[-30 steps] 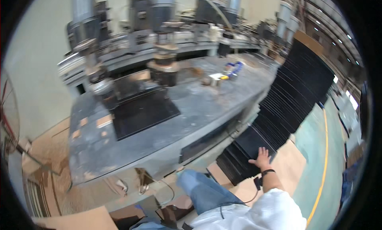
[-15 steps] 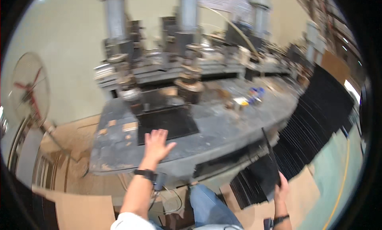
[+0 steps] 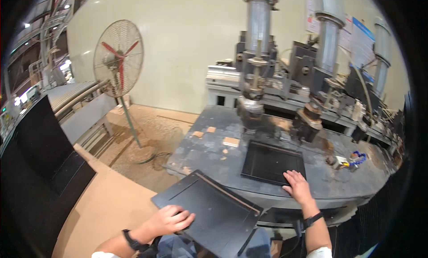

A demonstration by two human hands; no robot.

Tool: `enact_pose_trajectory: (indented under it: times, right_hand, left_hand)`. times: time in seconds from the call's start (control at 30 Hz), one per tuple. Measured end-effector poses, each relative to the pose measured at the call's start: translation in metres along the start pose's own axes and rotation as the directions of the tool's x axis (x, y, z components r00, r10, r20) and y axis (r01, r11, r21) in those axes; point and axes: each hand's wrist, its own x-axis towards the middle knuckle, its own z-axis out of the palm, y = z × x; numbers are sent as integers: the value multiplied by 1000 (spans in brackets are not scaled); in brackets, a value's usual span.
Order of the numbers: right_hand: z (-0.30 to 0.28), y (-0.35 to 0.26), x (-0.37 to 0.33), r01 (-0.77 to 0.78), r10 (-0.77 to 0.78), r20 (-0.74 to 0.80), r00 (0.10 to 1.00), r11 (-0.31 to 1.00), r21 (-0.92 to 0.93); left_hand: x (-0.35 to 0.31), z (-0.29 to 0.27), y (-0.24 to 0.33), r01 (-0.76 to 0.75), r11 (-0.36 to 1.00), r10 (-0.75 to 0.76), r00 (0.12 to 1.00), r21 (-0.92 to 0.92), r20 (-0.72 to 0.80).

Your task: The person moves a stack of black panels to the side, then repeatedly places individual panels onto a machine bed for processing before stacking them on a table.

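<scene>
Clearly 2 black panels are in play: 1 dark recessed panel (image 3: 209, 209) rests tilted across the person's lap at the table's near edge, the left hand (image 3: 171, 220) curled over its near left corner; the flat black panel (image 3: 273, 162) lies on the grey worktable (image 3: 214, 157), the right hand (image 3: 296, 186) spread flat on its near right corner. Both look stiff, thin and probably smooth; edges seem the surest hold. Press heads (image 3: 252, 108) hang just behind, wood offcuts (image 3: 230, 141) alongside, a standing fan (image 3: 117, 57) well apart.

- Red-bladed pedestal fan (image 3: 117, 57) standing on the floor, left of the worktable (image 3: 214, 157)
- Steel press columns (image 3: 258, 21) behind
- Small wooden blocks (image 3: 231, 141) scattered on the tabletop
- Blue item (image 3: 359, 158) far right
</scene>
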Motion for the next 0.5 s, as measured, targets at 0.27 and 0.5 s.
enact_pose_trajectory:
  times: [0.27, 0.5]
  right_hand:
    - [49, 42, 36, -44, 38, 30, 999, 974, 221]
    - [45, 15, 40, -166, 167, -9, 986, 985, 46]
  left_hand:
    - [-175, -104, -65, 477, 675, -556, 830, 563, -37]
    - [-333, -141, -173, 651, 43, -870, 398, 758, -292]
